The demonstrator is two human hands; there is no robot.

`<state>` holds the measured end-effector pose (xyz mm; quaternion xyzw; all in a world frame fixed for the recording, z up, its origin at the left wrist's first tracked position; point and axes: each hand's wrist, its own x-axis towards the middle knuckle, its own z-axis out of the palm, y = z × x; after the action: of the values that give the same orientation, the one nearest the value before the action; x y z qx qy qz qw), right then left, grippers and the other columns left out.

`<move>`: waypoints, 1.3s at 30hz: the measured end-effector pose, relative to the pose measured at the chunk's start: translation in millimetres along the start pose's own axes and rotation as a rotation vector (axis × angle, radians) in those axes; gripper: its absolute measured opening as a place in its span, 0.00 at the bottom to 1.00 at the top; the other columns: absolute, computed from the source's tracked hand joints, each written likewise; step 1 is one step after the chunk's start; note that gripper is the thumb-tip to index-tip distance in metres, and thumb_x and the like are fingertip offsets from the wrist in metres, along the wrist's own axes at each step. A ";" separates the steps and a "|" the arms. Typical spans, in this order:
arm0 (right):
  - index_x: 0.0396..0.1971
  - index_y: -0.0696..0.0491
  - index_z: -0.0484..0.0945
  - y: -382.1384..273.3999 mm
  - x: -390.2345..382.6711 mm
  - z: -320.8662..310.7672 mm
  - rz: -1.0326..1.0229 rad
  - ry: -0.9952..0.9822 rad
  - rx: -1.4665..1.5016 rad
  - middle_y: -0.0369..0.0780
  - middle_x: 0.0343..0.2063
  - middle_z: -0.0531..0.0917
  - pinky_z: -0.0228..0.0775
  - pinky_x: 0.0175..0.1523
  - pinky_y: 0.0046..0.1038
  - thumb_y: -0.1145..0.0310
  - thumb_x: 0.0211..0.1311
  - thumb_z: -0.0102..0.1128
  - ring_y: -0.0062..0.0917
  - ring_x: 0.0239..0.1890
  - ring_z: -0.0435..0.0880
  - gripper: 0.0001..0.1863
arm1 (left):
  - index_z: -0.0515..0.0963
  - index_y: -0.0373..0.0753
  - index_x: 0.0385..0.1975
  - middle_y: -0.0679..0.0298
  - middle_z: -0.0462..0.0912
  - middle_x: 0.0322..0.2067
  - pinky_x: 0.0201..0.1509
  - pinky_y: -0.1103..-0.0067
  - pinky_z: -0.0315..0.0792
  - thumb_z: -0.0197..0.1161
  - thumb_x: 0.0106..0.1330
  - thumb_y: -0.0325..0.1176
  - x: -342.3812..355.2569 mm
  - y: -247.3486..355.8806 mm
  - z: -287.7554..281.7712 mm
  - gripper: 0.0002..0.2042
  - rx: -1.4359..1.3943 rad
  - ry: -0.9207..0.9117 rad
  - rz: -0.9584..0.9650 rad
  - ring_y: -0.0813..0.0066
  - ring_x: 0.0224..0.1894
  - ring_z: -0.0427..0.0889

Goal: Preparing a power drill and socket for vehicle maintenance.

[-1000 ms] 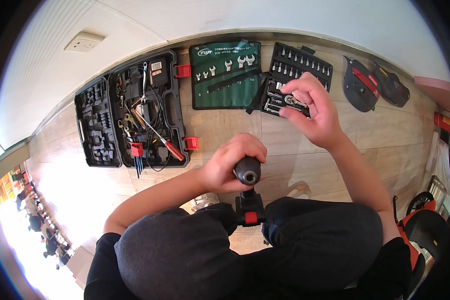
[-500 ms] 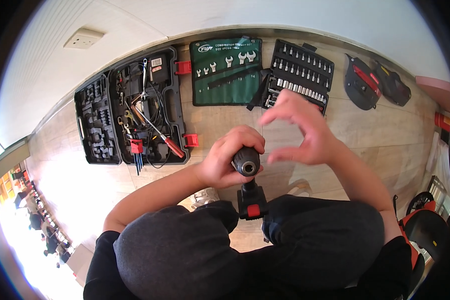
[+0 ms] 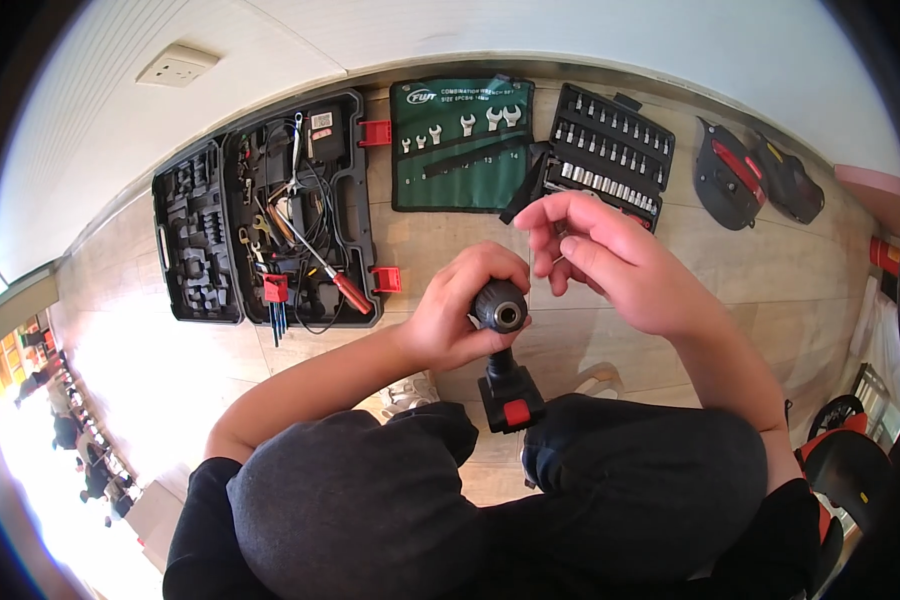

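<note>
My left hand (image 3: 459, 312) grips a black cordless drill (image 3: 504, 306) with its chuck facing up and a red-latched battery at the base. Just right of the chuck, my right hand (image 3: 595, 258) has curled fingers and the thumb against them; something small may be between them, but I cannot make it out. Beyond it lies an open socket and bit case (image 3: 610, 135). A green wrench roll (image 3: 455, 185) is beside that case. On the left, an open black toolbox (image 3: 190, 230) holds jumbled tools, cables and a red-handled screwdriver (image 3: 350, 292).
A white wall with a socket (image 3: 178, 65) runs behind the tools. Two black-and-red moulded items (image 3: 730, 175) lie at the right. My knees and shoes are below the drill. A red and black wheeled object (image 3: 840, 460) stands at lower right, a bright cluttered opening at lower left.
My right hand has come down from over the socket case toward the drill, its spread fingers now curled. My left hand and the drill have shifted slightly upward.
</note>
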<state>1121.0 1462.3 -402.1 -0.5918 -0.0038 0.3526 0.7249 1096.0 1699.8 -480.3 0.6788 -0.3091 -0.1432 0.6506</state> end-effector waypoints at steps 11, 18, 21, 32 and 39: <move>0.50 0.55 0.83 -14.4 -1.2 9.4 -0.414 -0.012 -0.549 0.39 0.42 0.89 0.79 0.50 0.27 0.85 0.63 0.64 0.24 0.45 0.87 0.17 | 0.73 0.35 0.48 0.53 0.80 0.43 0.51 0.62 0.75 0.70 0.51 0.26 -0.9 1.3 0.8 0.23 0.138 0.101 -0.104 0.49 0.46 0.81; 0.47 0.51 0.85 -9.2 -1.0 12.6 -0.531 0.091 -0.750 0.37 0.36 0.87 0.78 0.40 0.29 0.81 0.58 0.70 0.27 0.36 0.84 0.17 | 0.74 0.36 0.47 0.54 0.81 0.39 0.45 0.62 0.77 0.72 0.49 0.27 5.8 4.7 0.1 0.23 0.254 0.119 -0.140 0.48 0.41 0.82; 0.49 0.51 0.85 -12.8 -1.6 14.5 -0.553 0.080 -0.845 0.37 0.34 0.86 0.77 0.40 0.29 0.82 0.57 0.70 0.29 0.37 0.82 0.19 | 0.75 0.36 0.47 0.54 0.81 0.38 0.41 0.62 0.78 0.75 0.50 0.29 5.8 4.3 -1.1 0.23 0.307 0.113 -0.121 0.48 0.38 0.83; 0.48 0.53 0.84 -11.4 1.3 11.8 -0.506 0.096 -0.801 0.38 0.34 0.84 0.78 0.38 0.29 0.83 0.53 0.72 0.30 0.35 0.84 0.21 | 0.77 0.37 0.49 0.53 0.83 0.39 0.39 0.63 0.79 0.76 0.53 0.29 7.1 3.8 0.2 0.23 0.263 0.053 -0.211 0.49 0.38 0.85; 0.36 0.55 0.84 -10.5 0.7 6.0 -0.502 0.122 -0.816 0.40 0.32 0.83 0.77 0.34 0.29 0.78 0.56 0.71 0.32 0.30 0.85 0.08 | 0.75 0.38 0.49 0.55 0.82 0.38 0.40 0.62 0.78 0.77 0.51 0.29 10.4 4.2 -2.1 0.24 0.322 0.052 -0.176 0.48 0.38 0.84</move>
<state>1124.3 1467.3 -391.5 -0.8283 -0.2419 0.1011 0.4951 1104.2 1695.3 -473.8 0.8020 -0.2504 -0.1309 0.5262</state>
